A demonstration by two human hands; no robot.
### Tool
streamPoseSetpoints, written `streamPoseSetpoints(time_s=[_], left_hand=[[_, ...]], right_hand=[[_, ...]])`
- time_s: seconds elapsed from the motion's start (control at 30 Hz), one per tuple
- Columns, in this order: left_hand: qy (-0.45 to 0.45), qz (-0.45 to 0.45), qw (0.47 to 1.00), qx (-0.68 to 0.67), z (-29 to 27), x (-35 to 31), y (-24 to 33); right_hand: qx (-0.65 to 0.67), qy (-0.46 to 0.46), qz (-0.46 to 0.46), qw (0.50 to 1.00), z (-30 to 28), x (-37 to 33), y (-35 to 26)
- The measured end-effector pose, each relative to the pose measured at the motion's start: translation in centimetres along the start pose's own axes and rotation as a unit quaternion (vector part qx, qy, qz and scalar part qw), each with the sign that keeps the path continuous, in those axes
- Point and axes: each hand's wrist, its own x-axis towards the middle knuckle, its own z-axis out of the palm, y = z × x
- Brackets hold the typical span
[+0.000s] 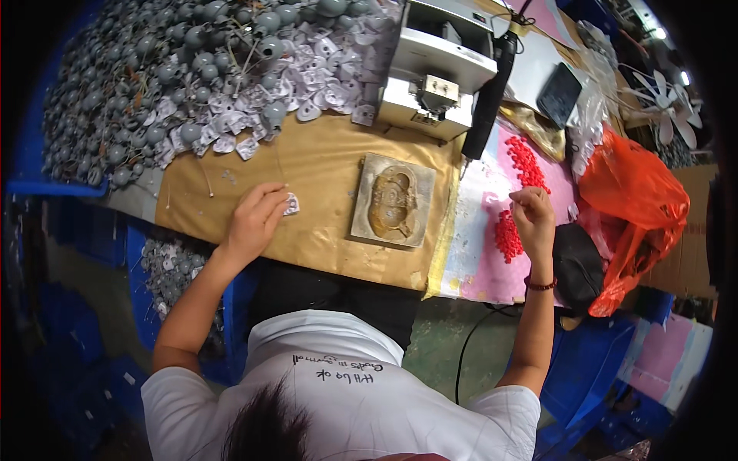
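My left hand (255, 223) is closed at the near left of the gold table cover, its fingertips on a small white plastic piece (291, 203) with dark marks. My right hand (533, 217) hovers over the pink sheet on the right, thumb and fingers pinched together; whatever they hold is too small to make out. Beside it lie small red parts in two groups, a nearer pile (507, 237) and a farther one (526, 164). Between my hands sits a square metal fixture block (393, 201) with a rounded, brownish hollow.
Grey round parts (146, 92) and white pieces (323, 77) are heaped at the far left. A white machine (430, 77) stands at the back, an electric screwdriver (492, 100) hanging beside it. To the right are a phone (560, 94), a red plastic bag (626, 192) and a black pouch (578, 265).
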Motion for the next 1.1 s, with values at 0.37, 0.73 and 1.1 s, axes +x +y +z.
streamPoseSetpoints(time_s=[0.37, 0.73, 1.1], left_hand=[[-0.052, 0.063, 0.990, -0.115, 2.8, 6.2, 10.3], [-0.083, 0.014, 0.988, -0.126, 5.9, 10.0, 8.5], [0.169, 0.031, 0.962, 0.213, -0.5, 27.6, -1.3]], right_hand=[[0.104, -0.034, -0.070, 0.992, 6.8, -0.8, -6.7], [-0.062, -0.044, -0.323, 0.943, 13.3, 2.0, -10.2], [-0.081, -0.042, -0.301, 0.949, 13.7, 1.2, -10.9]])
